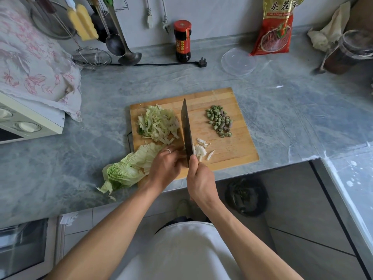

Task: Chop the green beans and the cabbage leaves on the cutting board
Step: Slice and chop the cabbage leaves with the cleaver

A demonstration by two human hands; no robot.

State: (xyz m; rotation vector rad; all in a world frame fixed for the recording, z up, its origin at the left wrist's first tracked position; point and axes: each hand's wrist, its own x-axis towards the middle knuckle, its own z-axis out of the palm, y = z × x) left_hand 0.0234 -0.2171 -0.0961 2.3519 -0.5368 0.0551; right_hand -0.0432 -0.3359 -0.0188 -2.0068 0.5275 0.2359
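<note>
The red noodle bag (275, 27) at the back wall carries yellow Chinese characters and a line that starts "THE", but the rest is too blurred to read. The label of the dark sauce bottle (182, 41) shows only small yellow circles.

The right hand (200, 181) has its fingers closed around the handle of the cleaver (186, 130), whose blade stands on its edge on the cutting board (228, 150). The left hand (166, 168) presses down on the whole cabbage leaves (129, 168), with curled fingers just beside the blade and a ring on one finger. The leafy end of these leaves hangs over the board's left edge onto the worktop (282, 110).

On the board, a pile of shredded cabbage (159, 124) lies left of the blade, some white stem pieces (202, 150) lie right of it, and the chopped green beans (220, 121) are further right, well apart.

The worktop is grey-blue marble pattern. A clear plastic lid (239, 61) and a black power plug (201, 63) lie near the wall.
</note>
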